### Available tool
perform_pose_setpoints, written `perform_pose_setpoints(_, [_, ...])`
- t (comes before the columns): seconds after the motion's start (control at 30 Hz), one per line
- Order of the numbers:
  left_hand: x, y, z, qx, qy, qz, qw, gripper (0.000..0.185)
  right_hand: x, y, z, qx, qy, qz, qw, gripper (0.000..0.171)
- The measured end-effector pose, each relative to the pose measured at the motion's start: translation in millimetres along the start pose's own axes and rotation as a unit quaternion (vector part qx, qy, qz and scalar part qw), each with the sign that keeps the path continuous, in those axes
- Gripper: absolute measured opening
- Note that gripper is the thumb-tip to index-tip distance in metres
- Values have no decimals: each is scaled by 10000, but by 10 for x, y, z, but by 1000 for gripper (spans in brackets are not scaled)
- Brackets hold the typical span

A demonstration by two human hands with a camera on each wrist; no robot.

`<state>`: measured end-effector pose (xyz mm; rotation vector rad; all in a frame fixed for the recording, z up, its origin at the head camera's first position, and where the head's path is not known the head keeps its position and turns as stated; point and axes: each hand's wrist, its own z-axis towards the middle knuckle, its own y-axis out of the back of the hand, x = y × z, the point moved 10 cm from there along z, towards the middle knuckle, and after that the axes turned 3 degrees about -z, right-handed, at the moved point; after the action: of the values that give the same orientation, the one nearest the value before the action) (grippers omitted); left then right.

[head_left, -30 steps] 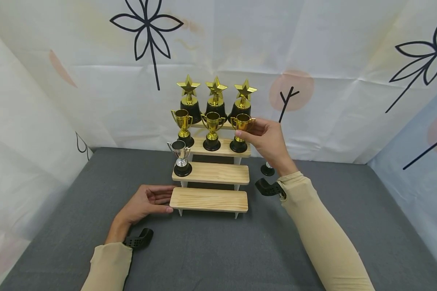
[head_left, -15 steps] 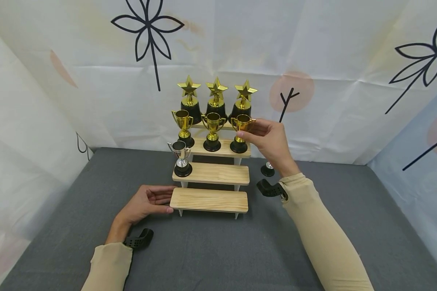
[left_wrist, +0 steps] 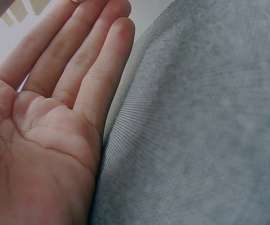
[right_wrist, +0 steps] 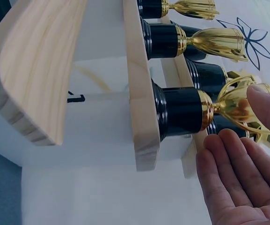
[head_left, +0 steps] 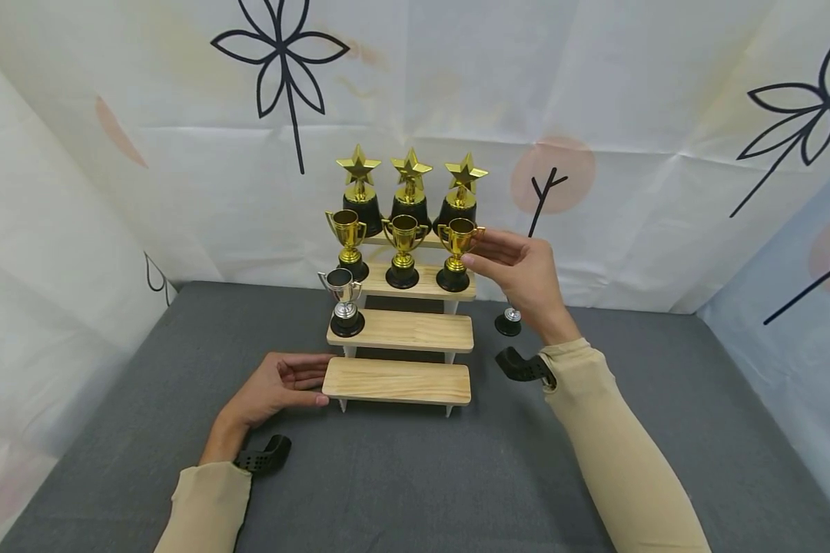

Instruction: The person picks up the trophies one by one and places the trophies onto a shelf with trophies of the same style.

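A wooden stepped stand (head_left: 401, 382) with white supports bears the trophies. On its second tier from the top, my right hand (head_left: 522, 273) is at the right-hand gold trophy cup (head_left: 459, 246). In the right wrist view the fingers (right_wrist: 233, 164) are fairly straight beside the cup, and the thumb (right_wrist: 266, 105) overlaps its bowl. The cup's black base rests on the shelf. My left hand (head_left: 280, 382) lies at the left end of the lowest shelf, fingers extended and thumb tip right at its corner; the left wrist view shows its open palm (left_wrist: 46, 150).
Gold star trophies (head_left: 411, 188) line the top tier. Two more gold cups (head_left: 403, 250) stand left of the right-hand one. A silver cup (head_left: 346, 303) stands left on the third tier. Another silver trophy (head_left: 509, 321), partly hidden by my right wrist, stands on the grey cloth (head_left: 401, 491).
My right hand has eased to the right, its thumb drawing back off the gold cup's stem. The cup stays put on its shelf. The left hand has kept its place.
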<state>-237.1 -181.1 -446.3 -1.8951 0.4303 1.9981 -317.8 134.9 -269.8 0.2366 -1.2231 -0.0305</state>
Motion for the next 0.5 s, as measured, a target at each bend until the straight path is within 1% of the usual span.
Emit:
perform_pose_setpoints(0.2, [2, 2, -3, -2, -2, 8, 10000, 73, -59, 66, -81, -86, -57, 122, 9999, 46])
perform_pose_setpoints(0.5, [-3, -1, -3, -39, 60, -8, 10000, 74, -201, 201, -262, -280, -153, 268, 9991, 47])
